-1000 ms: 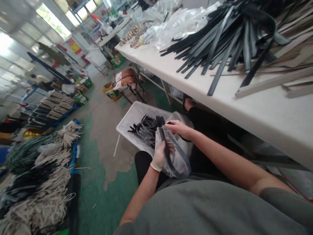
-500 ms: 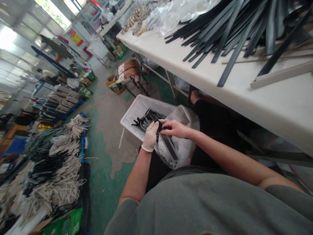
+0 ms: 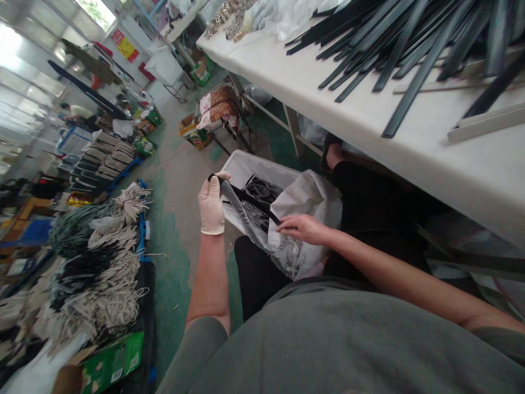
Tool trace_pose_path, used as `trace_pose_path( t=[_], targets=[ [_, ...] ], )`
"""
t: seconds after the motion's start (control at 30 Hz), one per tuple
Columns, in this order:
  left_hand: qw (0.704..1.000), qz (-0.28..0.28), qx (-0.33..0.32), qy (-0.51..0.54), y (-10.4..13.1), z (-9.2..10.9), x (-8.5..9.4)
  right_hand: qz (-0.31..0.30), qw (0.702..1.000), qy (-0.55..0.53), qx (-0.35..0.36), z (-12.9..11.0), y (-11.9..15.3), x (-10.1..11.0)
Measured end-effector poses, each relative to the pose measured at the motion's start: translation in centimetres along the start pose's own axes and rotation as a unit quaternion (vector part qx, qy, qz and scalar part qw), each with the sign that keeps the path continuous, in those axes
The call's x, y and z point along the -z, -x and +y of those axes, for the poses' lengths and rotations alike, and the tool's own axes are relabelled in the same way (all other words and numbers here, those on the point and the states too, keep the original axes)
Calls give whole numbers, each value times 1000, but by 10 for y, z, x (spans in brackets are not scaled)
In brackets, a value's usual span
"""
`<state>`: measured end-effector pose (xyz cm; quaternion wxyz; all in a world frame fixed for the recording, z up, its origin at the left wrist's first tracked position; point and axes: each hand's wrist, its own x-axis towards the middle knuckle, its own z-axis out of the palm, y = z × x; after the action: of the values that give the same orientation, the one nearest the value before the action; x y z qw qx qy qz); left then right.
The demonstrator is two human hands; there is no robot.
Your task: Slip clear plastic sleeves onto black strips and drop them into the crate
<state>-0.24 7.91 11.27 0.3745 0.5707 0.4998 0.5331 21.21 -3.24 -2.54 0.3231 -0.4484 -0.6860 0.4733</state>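
Observation:
My left hand (image 3: pixel 212 202), in a white glove, is closed on one end of a black strip (image 3: pixel 252 201). A clear or greyish film trails from the same grip toward my lap. My bare right hand (image 3: pixel 301 227) pinches the strip's other end, so it stretches slanting between both hands. Below it stands a white plastic bin (image 3: pixel 246 161) with a tangle of dark strips (image 3: pixel 262 190) inside. A whitish plastic bag (image 3: pixel 305 194) lies over the bin's near side and my lap, close to my right hand.
On the right, a white-covered table (image 3: pixel 348 117) carries many flat black strips (image 3: pixel 422 76), several overhanging its edge. A stool with a patterned cushion (image 3: pixel 219 106) stands ahead. Bundles of beige cords (image 3: pixel 102 295) lie on the left. A person (image 3: pixel 80 112) sits far off.
My hands were together over the bin; now the left has moved left and up, and the strip is drawn out between them. The right hand shifted slightly right and down.

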Motion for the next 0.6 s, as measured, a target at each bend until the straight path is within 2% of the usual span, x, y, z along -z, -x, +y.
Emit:
trace_pose_path(
  t=[0.1, 0.2, 0.33, 0.47, 0.53, 0.6],
  targets=[
    [997, -32, 21, -65, -10, 1, 10, 151, 983, -69, -83, 13, 0, 25],
    [994, -21, 21, -101, -28, -12, 12, 235, 948, -102, -189, 32, 0, 45],
    [993, 43, 16, -113, -67, -48, 7, 263, 932, -131, -212, 49, -3, 54],
    [984, 114, 18, -138, -104, -91, -4, 237, 938, -116, -225, 49, -7, 53],
    [981, 120, 59, -141, -110, -114, -13, 234, 938, -115, -228, 48, -8, 54],
    [977, 116, 116, -135, -104, -137, -21, 243, 936, -123, -222, 47, -8, 57]
  ],
)
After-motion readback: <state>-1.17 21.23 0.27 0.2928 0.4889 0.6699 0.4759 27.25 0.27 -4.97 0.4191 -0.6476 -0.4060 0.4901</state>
